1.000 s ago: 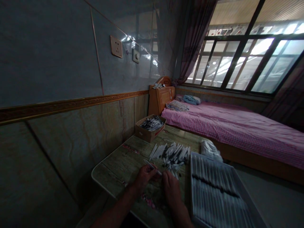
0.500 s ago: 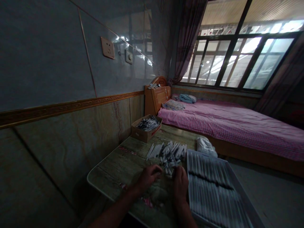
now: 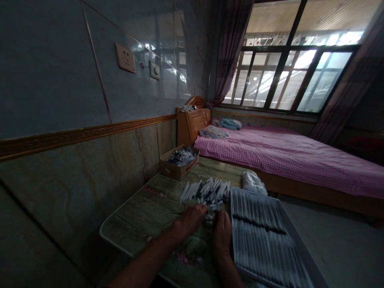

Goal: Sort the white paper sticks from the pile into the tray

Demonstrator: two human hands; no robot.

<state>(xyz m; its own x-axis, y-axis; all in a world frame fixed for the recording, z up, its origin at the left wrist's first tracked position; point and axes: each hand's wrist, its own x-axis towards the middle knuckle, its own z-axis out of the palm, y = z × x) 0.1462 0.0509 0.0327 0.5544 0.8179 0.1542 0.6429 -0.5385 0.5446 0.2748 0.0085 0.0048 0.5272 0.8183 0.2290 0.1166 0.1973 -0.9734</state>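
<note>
Pen-like stick (image 3: 215, 195): pinched in right hand (image 3: 222, 232), sticking out past the fingertips, tilted, far end over the loose pile. Left hand (image 3: 194, 217) just beside it, fingers curled; blur and shadow there, can't tell if it's gripping anything. Both hands above near part of the table (image 3: 129, 224), wood-look top with pink floral prints. Shallow tray (image 3: 295, 236) just right of right hand, two rows of similar sticks packed side by side. Loose pile (image 3: 223, 190) just beyond the hands, some dark parts mixed in; neater row of white sticks (image 3: 190, 191) at its left. Crumpled plastic bag (image 3: 254, 184) behind tray. Open cardboard box (image 3: 174, 171) at table's far left, full of more sticks. Farther back: bed (image 3: 270, 152), pink checked cover, wooden headboard (image 3: 195, 125), then window (image 3: 258, 80).
</note>
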